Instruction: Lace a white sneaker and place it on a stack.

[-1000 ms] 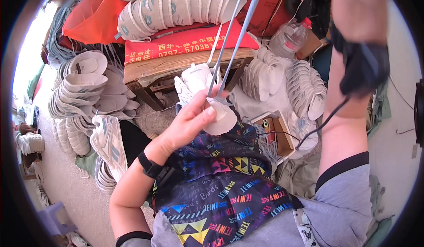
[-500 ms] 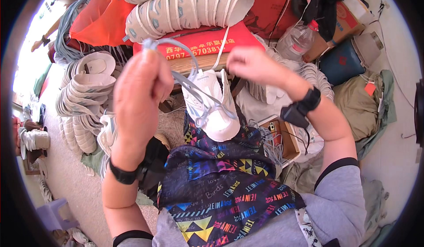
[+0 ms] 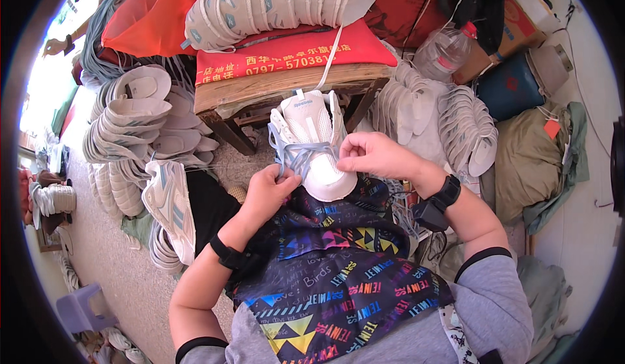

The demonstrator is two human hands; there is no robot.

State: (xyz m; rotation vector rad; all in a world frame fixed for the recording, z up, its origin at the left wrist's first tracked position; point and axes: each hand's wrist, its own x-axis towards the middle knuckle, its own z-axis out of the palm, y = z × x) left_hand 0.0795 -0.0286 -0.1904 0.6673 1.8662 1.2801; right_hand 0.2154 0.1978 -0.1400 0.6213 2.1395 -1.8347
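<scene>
A white shoe upper (image 3: 329,180) rests on my aproned lap, toe toward me and tongue upright. A blue-grey shoelace (image 3: 303,152) crosses its front in loose loops. At the shoe's left side, my left hand (image 3: 265,193) is closed, thumb and forefinger pinched by the hanging lace. My right hand (image 3: 377,157) pinches at the right edge of the lace openings; what lies between those fingertips is too small to make out. The patterned dark apron (image 3: 338,260) spreads under the shoe.
A wooden bench (image 3: 286,84) ahead carries a red bag (image 3: 260,61) and a row of nested shoe uppers (image 3: 273,13). More uppers (image 3: 133,120) are stacked at left, others (image 3: 472,130) at right. A laced shoe upper (image 3: 170,201) stands by my left arm.
My left hand has come down from high on the left, where it held the lace up, to the shoe's side. My right hand has lowered to the shoe's right edge.
</scene>
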